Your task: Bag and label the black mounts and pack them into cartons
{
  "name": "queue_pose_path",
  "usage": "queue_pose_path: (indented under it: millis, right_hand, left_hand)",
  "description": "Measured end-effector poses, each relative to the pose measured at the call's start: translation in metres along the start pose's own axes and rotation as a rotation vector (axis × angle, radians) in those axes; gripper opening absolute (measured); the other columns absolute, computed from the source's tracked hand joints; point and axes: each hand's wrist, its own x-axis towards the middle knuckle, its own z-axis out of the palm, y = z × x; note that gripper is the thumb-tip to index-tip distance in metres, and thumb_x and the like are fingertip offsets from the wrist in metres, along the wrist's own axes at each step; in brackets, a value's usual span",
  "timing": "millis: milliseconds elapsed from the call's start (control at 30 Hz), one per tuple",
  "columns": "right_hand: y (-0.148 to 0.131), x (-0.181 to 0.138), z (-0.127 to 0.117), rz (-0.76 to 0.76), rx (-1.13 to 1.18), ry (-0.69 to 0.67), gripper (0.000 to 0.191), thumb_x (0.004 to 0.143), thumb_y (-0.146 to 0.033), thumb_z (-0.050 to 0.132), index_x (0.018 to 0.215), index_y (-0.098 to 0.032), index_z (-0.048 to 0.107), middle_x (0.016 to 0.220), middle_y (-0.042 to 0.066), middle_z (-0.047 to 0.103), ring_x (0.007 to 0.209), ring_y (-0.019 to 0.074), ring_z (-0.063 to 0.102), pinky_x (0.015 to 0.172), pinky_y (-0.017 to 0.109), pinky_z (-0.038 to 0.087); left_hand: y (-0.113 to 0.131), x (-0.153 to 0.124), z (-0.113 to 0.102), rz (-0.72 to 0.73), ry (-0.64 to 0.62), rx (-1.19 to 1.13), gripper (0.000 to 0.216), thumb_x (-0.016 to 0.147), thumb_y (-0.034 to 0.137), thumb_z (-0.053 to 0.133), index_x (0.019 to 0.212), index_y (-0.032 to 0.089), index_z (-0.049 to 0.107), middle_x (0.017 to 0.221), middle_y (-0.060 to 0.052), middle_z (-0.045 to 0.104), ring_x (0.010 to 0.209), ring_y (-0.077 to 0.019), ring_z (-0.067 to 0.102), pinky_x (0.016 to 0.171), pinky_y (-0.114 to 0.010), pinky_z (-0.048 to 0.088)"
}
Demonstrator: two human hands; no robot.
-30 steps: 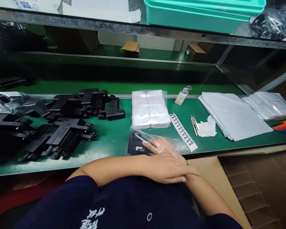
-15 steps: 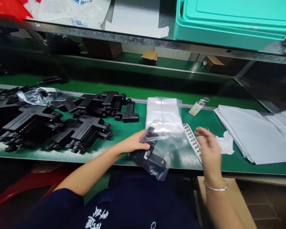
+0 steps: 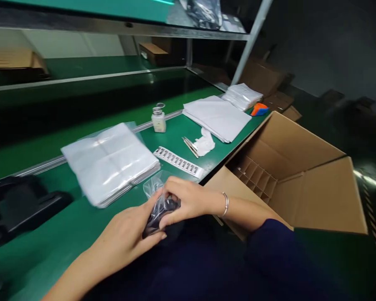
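Observation:
Both hands hold a black plastic part inside a clear plastic bag [image 3: 159, 205] at the near edge of the green bench [image 3: 50, 234]. My left hand [image 3: 128, 236] is closed round the bag from below and the left. My right hand [image 3: 188, 198], with a bracelet on its wrist, grips the bag's top, fingers curled. The loose open end of the bag sticks up behind the fingers.
A stack of clear bags [image 3: 109, 161] lies just beyond the hands, with a label strip [image 3: 178, 161], tweezers [image 3: 190, 147], a crumpled wipe [image 3: 205, 143] and a small bottle [image 3: 158, 118]. White sheets [image 3: 217, 117] lie further right. An open cardboard box with dividers [image 3: 288, 179] stands at the right. Black parts [image 3: 15, 207] sit left.
The view has swung right, bringing the cardboard box in. My right hand has come back from near the label strip onto the bagged part, which both hands now grip.

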Motion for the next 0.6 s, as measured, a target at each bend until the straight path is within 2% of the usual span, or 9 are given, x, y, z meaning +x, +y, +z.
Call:
queue_pose_path:
  millis: [67, 133, 200, 267, 333, 433, 500, 533, 600]
  right_hand:
    - [0.000, -0.030, -0.004, 0.044, -0.021, 0.154, 0.054, 0.076, -0.062, 0.071, 0.101, -0.016, 0.056, 0.093, 0.006, 0.062, 0.076, 0.0139, 0.058, 0.068, 0.025, 0.050]
    - [-0.003, -0.056, -0.013, -0.025, -0.011, 0.158, 0.042, 0.084, -0.056, 0.065, 0.101, -0.018, 0.058, 0.088, 0.005, 0.064, 0.073, 0.0125, 0.058, 0.066, 0.023, 0.049]
    - [-0.007, -0.081, -0.032, -0.100, 0.025, 0.102, 0.027, 0.092, -0.046, 0.057, 0.096, -0.020, 0.060, 0.080, 0.002, 0.065, 0.069, 0.0109, 0.059, 0.064, 0.021, 0.048]
    - [-0.012, -0.112, -0.062, -0.064, 0.046, 0.126, 0.021, 0.094, -0.039, 0.055, 0.090, -0.020, 0.062, 0.076, 0.001, 0.066, 0.067, 0.0101, 0.059, 0.064, 0.021, 0.048]
    - [-0.014, -0.151, -0.101, 0.139, 0.018, 0.279, 0.017, 0.092, -0.035, 0.058, 0.085, -0.020, 0.064, 0.074, 0.001, 0.067, 0.063, 0.0099, 0.060, 0.060, 0.021, 0.047]
    - [0.004, -0.216, -0.159, 0.650, -0.112, 0.747, 0.015, 0.085, -0.034, 0.066, 0.081, -0.020, 0.067, 0.070, 0.001, 0.066, 0.057, 0.0104, 0.057, 0.051, 0.021, 0.040]
    - [0.041, -0.248, -0.185, 0.909, -0.241, 1.008, 0.018, 0.080, -0.036, 0.068, 0.079, -0.018, 0.068, 0.072, 0.003, 0.067, 0.060, 0.0121, 0.057, 0.054, 0.023, 0.040]
    - [0.066, -0.257, -0.192, 1.010, -0.313, 1.070, 0.018, 0.080, -0.035, 0.068, 0.079, -0.017, 0.069, 0.075, 0.004, 0.069, 0.065, 0.0136, 0.059, 0.059, 0.025, 0.041]
    - [0.127, -0.262, -0.192, 1.191, -0.429, 1.093, 0.021, 0.081, -0.033, 0.065, 0.085, -0.014, 0.072, 0.086, 0.009, 0.073, 0.076, 0.0169, 0.063, 0.069, 0.027, 0.044]
  left_hand:
    - [0.012, 0.025, 0.002, 0.109, -0.031, -0.018, 0.055, 0.090, 0.044, 0.056, 0.141, 0.026, 0.044, 0.107, -0.006, 0.073, 0.086, -0.0235, 0.072, 0.070, -0.029, 0.055]
    - [0.029, 0.050, 0.006, 0.204, -0.114, -0.077, 0.046, 0.089, 0.045, 0.057, 0.131, 0.025, 0.052, 0.106, -0.006, 0.073, 0.085, -0.0228, 0.072, 0.072, -0.029, 0.056]
    - [0.046, 0.071, 0.013, 0.251, -0.156, -0.143, 0.050, 0.089, 0.047, 0.058, 0.133, 0.024, 0.048, 0.102, -0.005, 0.074, 0.083, -0.0217, 0.072, 0.073, -0.030, 0.057]
    - [0.055, 0.083, 0.019, 0.257, -0.122, -0.182, 0.064, 0.089, 0.054, 0.057, 0.142, 0.023, 0.039, 0.114, -0.009, 0.072, 0.095, -0.0235, 0.071, 0.080, -0.032, 0.058]
    - [0.050, 0.087, 0.026, 0.228, -0.066, -0.184, 0.073, 0.087, 0.059, 0.056, 0.147, 0.024, 0.034, 0.132, -0.012, 0.063, 0.112, -0.0265, 0.066, 0.091, -0.035, 0.056]
    - [0.022, 0.080, 0.036, 0.077, -0.044, -0.136, 0.057, 0.091, 0.053, 0.053, 0.141, 0.027, 0.047, 0.136, -0.007, 0.061, 0.118, -0.0255, 0.063, 0.095, -0.033, 0.054]
    - [-0.001, 0.071, 0.044, -0.068, -0.082, -0.105, 0.043, 0.093, 0.049, 0.049, 0.129, 0.028, 0.060, 0.126, -0.004, 0.068, 0.110, -0.0229, 0.068, 0.090, -0.028, 0.056]
    - [-0.011, 0.067, 0.048, -0.137, -0.105, -0.097, 0.041, 0.093, 0.049, 0.048, 0.124, 0.027, 0.064, 0.122, -0.003, 0.070, 0.107, -0.0225, 0.069, 0.086, -0.027, 0.058]
    - [-0.024, 0.059, 0.055, -0.249, -0.129, -0.096, 0.043, 0.092, 0.053, 0.047, 0.118, 0.027, 0.068, 0.119, -0.002, 0.072, 0.105, -0.0228, 0.070, 0.080, -0.025, 0.060]
